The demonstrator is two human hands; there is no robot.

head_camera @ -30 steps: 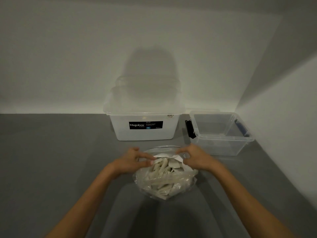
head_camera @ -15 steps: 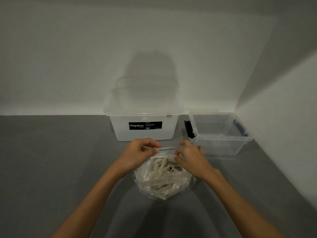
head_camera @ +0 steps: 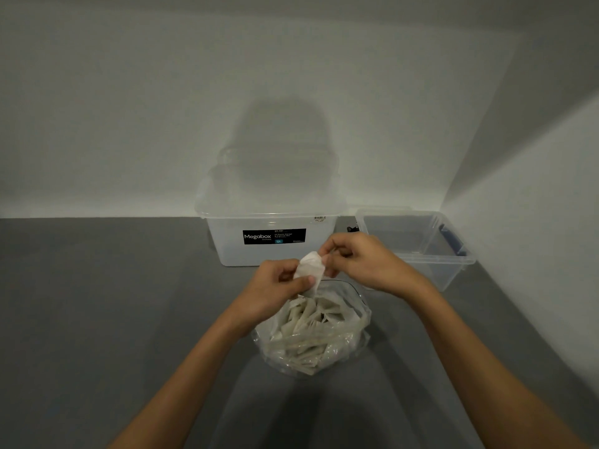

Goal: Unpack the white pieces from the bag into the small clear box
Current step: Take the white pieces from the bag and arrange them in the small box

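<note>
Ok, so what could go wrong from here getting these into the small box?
The left hand and right hand both hold one piece above the bag, so nothing steadies the open bag; it might spill. The small box sits off to the right, so it could fall short. The Megabox ahead could be mistaken for it.

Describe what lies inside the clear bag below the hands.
The bag holds a heap of white pieces, visible through its open mouth and clear wall. Upper pieces cover the lower ones; the left hand hides some of the mouth.
</note>
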